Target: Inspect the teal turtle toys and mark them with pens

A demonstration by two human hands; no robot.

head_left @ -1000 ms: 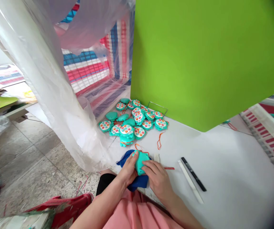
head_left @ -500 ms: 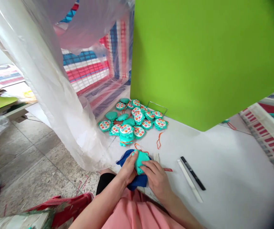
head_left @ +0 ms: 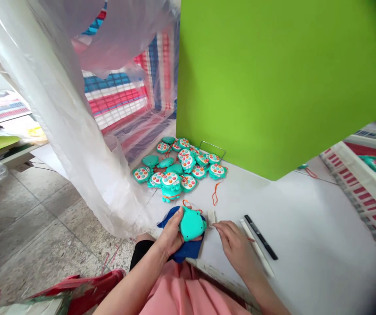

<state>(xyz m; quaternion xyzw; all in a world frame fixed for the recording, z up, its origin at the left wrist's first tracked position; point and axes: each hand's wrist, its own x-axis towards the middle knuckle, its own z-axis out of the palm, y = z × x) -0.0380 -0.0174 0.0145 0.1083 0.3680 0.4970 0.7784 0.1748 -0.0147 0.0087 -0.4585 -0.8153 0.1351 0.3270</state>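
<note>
My left hand (head_left: 171, 236) is closed around a turquoise animal-shaped toy (head_left: 192, 224), its smooth back turned up. An orange cord loop (head_left: 187, 204) shows at the toy's far edge. Under that hand lies a blue cloth (head_left: 189, 250). To the right, just above the table, the fingers of my right hand (head_left: 234, 243) pinch a slim red stick-like tool (head_left: 250, 239); most of it is hidden by the hand. Its thin tip points toward the toy, apart from it, near a small whitish piece (head_left: 211, 217) on the table.
Several similar toys with coloured dots (head_left: 171, 180) lie heaped at the back. A loose orange cord (head_left: 215, 194), a black marker (head_left: 261, 236) and a white stick (head_left: 256, 247) lie on the table. A large green board (head_left: 273, 87) stands behind; plastic sheeting (head_left: 76, 131) hangs left.
My right hand has left the toy and moved right, now pinching the red tool that lay on the table. The toy has turned slightly in my left hand.
</note>
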